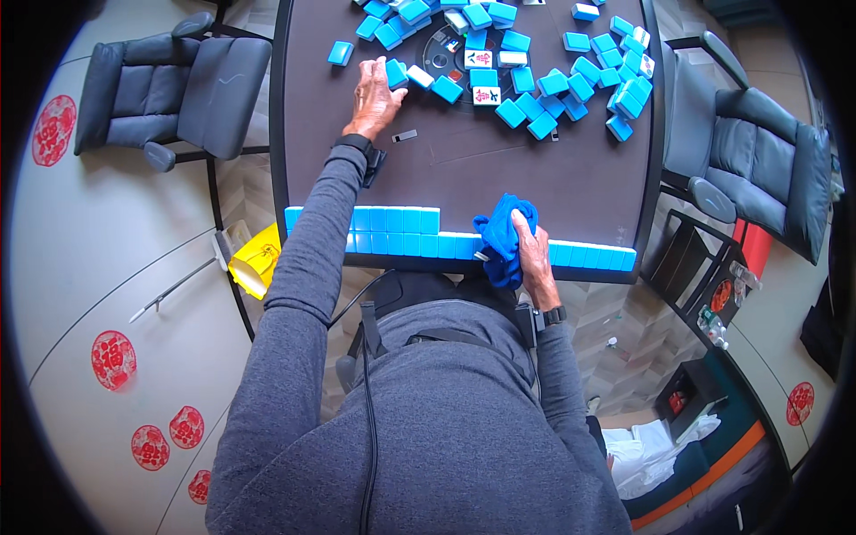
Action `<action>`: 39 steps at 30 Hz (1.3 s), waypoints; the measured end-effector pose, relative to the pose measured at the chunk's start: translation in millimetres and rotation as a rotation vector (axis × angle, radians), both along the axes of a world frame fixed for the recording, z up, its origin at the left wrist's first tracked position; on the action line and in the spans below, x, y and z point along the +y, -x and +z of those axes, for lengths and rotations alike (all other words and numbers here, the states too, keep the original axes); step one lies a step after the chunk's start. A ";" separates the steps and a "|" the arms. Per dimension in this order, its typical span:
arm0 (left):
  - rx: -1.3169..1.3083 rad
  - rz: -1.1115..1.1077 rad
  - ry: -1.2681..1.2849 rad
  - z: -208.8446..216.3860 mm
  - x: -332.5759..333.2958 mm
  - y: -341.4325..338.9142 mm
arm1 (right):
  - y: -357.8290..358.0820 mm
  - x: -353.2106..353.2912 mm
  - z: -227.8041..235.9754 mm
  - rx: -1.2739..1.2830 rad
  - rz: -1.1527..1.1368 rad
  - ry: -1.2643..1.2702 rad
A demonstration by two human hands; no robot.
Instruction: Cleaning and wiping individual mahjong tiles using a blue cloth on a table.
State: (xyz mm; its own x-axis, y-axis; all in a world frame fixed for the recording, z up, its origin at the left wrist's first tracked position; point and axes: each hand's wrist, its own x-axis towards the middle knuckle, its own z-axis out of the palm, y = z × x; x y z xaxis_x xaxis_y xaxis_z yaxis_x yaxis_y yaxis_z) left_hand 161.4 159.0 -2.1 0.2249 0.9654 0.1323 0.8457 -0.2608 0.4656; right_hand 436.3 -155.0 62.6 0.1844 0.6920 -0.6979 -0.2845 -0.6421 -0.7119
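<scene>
My left hand (376,98) reaches to the far left of the table, its fingers and thumb around a blue-backed mahjong tile (396,74). Just right of it lie a tile with its white side up (419,77) and a blue one (447,89). At the near edge my right hand (533,254) grips a crumpled blue cloth (505,234), which covers part of a row of tiles (588,256). Toward the left that row carries a second layer of tiles (392,219). Two face-up tiles with red and black characters (486,95) lie among the scattered pile.
The dark mahjong table (535,178) has a round centre panel (439,61) partly under loose tiles. Grey armchairs stand at the left (192,94) and right (749,143). A yellow bag (256,261) hangs by the near left corner; a dark side stand (682,267) is at the right.
</scene>
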 end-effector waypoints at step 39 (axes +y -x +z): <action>-0.602 -0.279 0.698 118.3 -207.7 -54.3 | 25.7 38.8 26.1 -0.182 0.134 -0.204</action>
State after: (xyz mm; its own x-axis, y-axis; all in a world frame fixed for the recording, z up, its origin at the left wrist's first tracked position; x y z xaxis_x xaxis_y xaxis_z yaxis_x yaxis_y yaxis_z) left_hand 215.7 -48.7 116.2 0.5403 0.7923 -0.2836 0.3638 0.0839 0.9277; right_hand 410.6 -116.2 88.8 0.1914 0.8412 -0.5057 -0.0631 -0.5037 -0.8616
